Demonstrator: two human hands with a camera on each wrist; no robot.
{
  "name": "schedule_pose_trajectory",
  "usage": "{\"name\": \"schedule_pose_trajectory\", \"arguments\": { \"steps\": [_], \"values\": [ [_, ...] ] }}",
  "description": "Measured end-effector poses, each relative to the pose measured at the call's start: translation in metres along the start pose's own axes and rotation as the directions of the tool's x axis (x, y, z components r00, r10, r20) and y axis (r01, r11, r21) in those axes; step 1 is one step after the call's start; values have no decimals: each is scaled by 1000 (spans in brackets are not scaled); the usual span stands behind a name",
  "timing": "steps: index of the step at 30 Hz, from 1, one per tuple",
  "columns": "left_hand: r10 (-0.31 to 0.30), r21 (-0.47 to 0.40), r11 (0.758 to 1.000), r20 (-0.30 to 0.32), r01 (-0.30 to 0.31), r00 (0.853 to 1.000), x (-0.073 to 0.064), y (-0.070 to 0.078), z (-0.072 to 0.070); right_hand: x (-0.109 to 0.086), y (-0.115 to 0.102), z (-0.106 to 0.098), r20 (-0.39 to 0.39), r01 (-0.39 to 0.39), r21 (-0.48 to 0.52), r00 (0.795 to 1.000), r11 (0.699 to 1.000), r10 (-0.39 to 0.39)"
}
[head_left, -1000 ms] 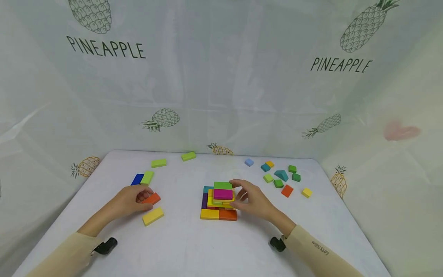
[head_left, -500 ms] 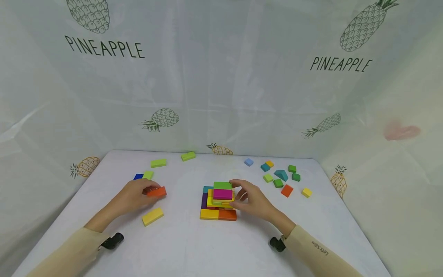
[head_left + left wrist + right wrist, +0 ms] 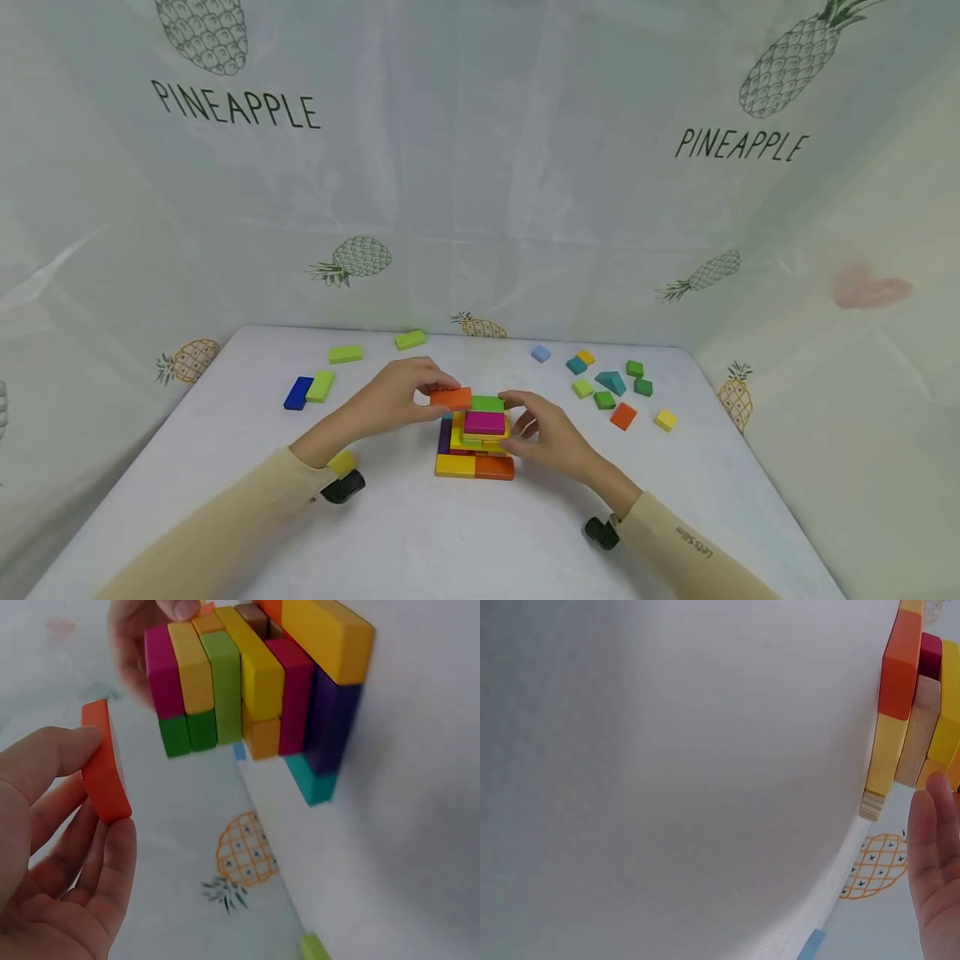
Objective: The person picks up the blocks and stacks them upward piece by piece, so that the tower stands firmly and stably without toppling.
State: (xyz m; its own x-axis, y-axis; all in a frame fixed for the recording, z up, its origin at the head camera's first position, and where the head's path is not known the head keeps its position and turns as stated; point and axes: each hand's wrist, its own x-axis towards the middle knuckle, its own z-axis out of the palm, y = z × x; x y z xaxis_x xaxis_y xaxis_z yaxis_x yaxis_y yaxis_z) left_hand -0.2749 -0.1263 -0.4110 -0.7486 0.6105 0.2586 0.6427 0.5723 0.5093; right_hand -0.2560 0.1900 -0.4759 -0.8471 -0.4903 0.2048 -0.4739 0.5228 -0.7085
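Note:
My left hand (image 3: 393, 398) pinches an orange rectangular block (image 3: 451, 399) between thumb and fingers. In the head view that block overlaps the upper left of a stepped tower of coloured blocks (image 3: 483, 423); the left wrist view shows a gap between the two. Magenta and green blocks (image 3: 178, 737) form the tower's top layer, with wider yellow, purple and orange layers below. On the tower's right side, my right hand (image 3: 553, 437) rests with fingers gently bent, fingertips right at the upper and middle layers. Straight fingers (image 3: 924, 832) show beside the tower in the right wrist view.
Left of the tower lie a blue block (image 3: 298, 393) and several light green blocks (image 3: 320, 386). A yellow block (image 3: 342, 462) is partly hidden under my left wrist. Small cubes, a teal triangle (image 3: 611, 382) and an orange piece (image 3: 623, 416) are scattered at the back right.
My left hand has picked up the orange block from the table's left side and carried it right, up to the tower. The right hand stays in place beside the tower.

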Motion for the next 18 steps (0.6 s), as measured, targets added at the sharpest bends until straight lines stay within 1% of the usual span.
{"name": "schedule_pose_trajectory", "arguments": {
  "steps": [4, 8, 11, 14, 18],
  "values": [
    [36, -7, 999, 37, -36, 999, 21, 6, 13, 0, 2, 1, 3, -3, 3, 1000, 1000, 3],
    [60, -26, 998, 57, -58, 997, 32, 6, 22, 0, 2, 2, 5, 6, 12, 1000, 1000, -6],
    [69, -28, 997, 63, -68, 996, 36, 6, 27, 0, 2, 2, 5, 12, 16, 1000, 1000, -12],
    [53, -12, 999, 69, -52, 996, 39, 7, 29, 0, 2, 1, 0, 16, 5, 1000, 1000, -16],
    [29, -15, 1000, 73, -28, 997, 41, 10, 30, -1, 0, -1, -23, 20, 6, 1000, 1000, -20]
  ]
}}
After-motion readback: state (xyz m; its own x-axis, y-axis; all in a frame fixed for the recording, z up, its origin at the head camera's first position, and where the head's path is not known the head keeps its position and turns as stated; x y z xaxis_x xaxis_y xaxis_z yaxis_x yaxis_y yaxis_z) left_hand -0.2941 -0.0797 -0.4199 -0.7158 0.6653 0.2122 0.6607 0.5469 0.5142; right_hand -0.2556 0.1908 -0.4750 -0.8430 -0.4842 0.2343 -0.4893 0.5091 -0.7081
